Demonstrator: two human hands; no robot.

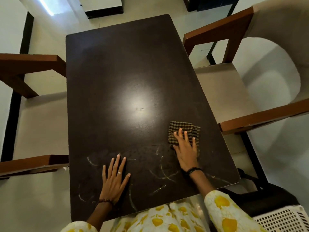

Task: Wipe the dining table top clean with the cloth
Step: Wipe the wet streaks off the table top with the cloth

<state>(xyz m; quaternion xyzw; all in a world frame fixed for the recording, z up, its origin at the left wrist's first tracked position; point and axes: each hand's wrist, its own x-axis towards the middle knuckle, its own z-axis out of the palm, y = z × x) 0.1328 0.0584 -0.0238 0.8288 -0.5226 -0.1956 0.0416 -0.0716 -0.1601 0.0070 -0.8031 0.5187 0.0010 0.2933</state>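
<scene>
The right hand (pixel 184 150) lies spread, fingers pressing the crumpled brown-checked cloth (pixel 184 132) onto the dark rectangular table top (pixel 125 72) at four o'clock. The left hand (pixel 114 179) rests flat and splayed at six o'clock among pale streaks (pixel 164 173).

The dark brown dining table top (pixel 127 64) carries a crumpled checked cloth (pixel 184 131) near its right edge, two flat-pressed hands, and pale curved streaks (pixel 164 171), possibly chalk, along the near end.
</scene>
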